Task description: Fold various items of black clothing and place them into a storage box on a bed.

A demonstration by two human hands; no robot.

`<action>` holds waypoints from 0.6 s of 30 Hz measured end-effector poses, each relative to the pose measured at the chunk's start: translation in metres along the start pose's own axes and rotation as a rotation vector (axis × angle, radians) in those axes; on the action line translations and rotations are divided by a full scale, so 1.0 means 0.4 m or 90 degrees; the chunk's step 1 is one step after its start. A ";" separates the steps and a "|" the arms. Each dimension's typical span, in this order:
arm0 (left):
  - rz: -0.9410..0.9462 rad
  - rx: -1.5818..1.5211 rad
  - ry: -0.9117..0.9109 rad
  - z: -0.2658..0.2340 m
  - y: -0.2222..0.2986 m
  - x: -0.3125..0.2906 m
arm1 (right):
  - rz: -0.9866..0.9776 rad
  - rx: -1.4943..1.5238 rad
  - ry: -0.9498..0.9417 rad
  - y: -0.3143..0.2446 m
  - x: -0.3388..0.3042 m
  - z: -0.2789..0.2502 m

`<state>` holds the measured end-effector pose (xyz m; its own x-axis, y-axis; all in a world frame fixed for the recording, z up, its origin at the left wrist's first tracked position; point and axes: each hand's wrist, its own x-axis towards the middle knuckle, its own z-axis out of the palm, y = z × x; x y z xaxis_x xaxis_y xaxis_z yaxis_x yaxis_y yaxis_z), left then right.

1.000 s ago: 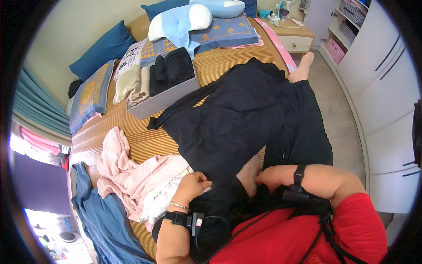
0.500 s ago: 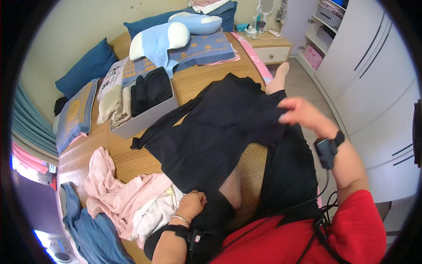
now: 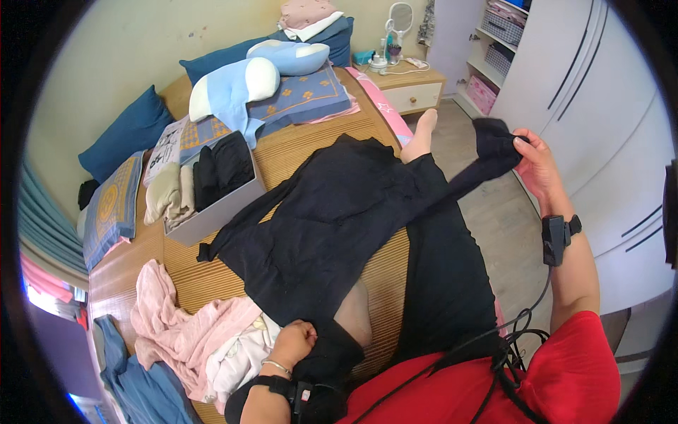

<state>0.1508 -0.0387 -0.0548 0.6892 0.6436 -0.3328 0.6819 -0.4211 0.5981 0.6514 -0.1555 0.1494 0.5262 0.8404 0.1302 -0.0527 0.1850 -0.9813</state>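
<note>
A black long-sleeved top (image 3: 318, 201) lies spread over the bamboo mat in front of me, partly across my outstretched leg in black trousers. Out to the right, my right hand (image 3: 537, 159) pinches the cuff end of one sleeve, lifted above the floor so that the sleeve stretches away from the body of the top. My left hand (image 3: 295, 344), closed, rests on black cloth at the near edge of the top; its fingertips are tucked under, and what they grip is hard to make out. The other sleeve points left, toward the grey box.
A grey box (image 3: 219, 220) holds folded beige and black clothes. Left of me lie a pink garment (image 3: 169, 321), a white patterned one (image 3: 236, 350) and a blue one (image 3: 145, 374). Pillows (image 3: 233, 92) line the wall. A nightstand (image 3: 409, 88) and white wardrobe (image 3: 600, 141) stand right.
My right hand has swung outward and up, pulling the sleeve out to the right. My left hand stays at the near edge. The whole view has shifted slightly.
</note>
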 end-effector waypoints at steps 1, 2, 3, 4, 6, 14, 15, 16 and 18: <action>0.065 -0.022 0.039 -0.014 0.004 -0.004 | -0.007 0.079 -0.015 -0.013 -0.012 0.012; 0.096 -0.089 0.097 -0.028 0.014 -0.012 | -0.030 0.132 -0.057 -0.027 -0.028 0.036; 0.109 -0.123 0.105 -0.054 0.023 -0.023 | -0.029 0.131 -0.053 -0.020 -0.033 0.014; 0.011 -0.252 0.078 -0.076 0.030 -0.041 | -0.005 0.076 -0.214 -0.018 -0.046 -0.020; -0.119 -0.391 0.055 -0.123 0.048 -0.061 | 0.113 -0.076 -0.412 -0.017 -0.077 -0.035; -0.076 -0.260 0.021 -0.070 0.049 -0.037 | 0.341 -0.506 -0.272 0.235 -0.139 -0.036; -0.070 -0.256 -0.004 -0.064 0.058 -0.031 | 0.322 -0.461 -0.202 0.249 -0.138 -0.040; -0.066 -0.211 -0.023 -0.057 0.059 -0.026 | 0.320 -0.458 -0.205 0.245 -0.132 -0.023; -0.049 -0.130 -0.033 -0.031 0.043 -0.025 | 0.411 -0.544 -0.207 0.222 -0.114 0.031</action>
<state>0.1526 -0.0444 -0.0324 0.6527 0.6327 -0.4167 0.6728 -0.2313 0.7027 0.6123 -0.1710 0.0580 0.3581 0.7687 -0.5300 0.4306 -0.6397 -0.6367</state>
